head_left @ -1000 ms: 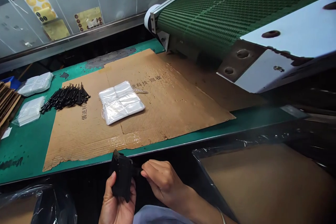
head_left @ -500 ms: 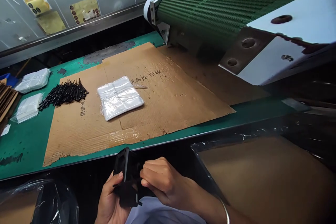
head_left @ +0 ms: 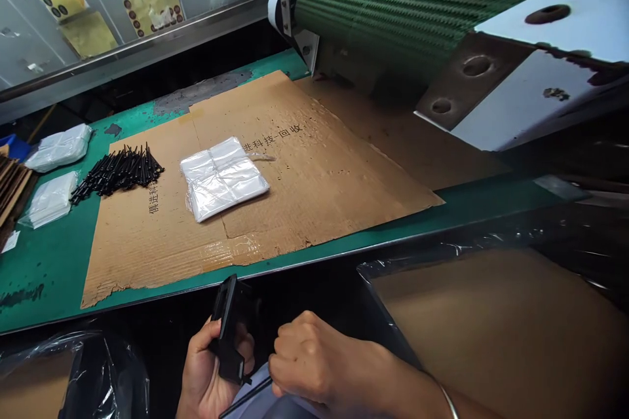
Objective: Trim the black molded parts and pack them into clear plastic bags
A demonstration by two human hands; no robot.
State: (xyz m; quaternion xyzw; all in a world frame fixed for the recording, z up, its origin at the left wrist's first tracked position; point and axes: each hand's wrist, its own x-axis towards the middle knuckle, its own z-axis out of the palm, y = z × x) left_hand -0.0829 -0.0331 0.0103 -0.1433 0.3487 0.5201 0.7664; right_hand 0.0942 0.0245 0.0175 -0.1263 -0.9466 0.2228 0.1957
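At the bottom middle, below the table edge, my left hand (head_left: 202,370) grips a long black plastic part (head_left: 227,334) with a recessed face, held tilted with its upper end away from me. The thumb lies on its near side and the fingertips show behind it. To the right, my right hand (head_left: 309,360) is closed in a fist. A thin black rod (head_left: 246,398) sticks out of it toward the lower left, apart from the black part. On the table, a pile of similar black rods (head_left: 120,170) lies left of a stack of clear plastic bags (head_left: 223,177).
A flattened cardboard sheet (head_left: 304,196) covers much of the green table (head_left: 49,268). More bag stacks (head_left: 52,200) lie at the left. A green conveyor belt (head_left: 373,6) overhangs the back right. Plastic-lined boxes stand at lower right (head_left: 491,334) and lower left (head_left: 39,386).
My right hand has drawn away from the black part, down and right, and the thin rod now shows in it. My left hand has turned the part slightly.
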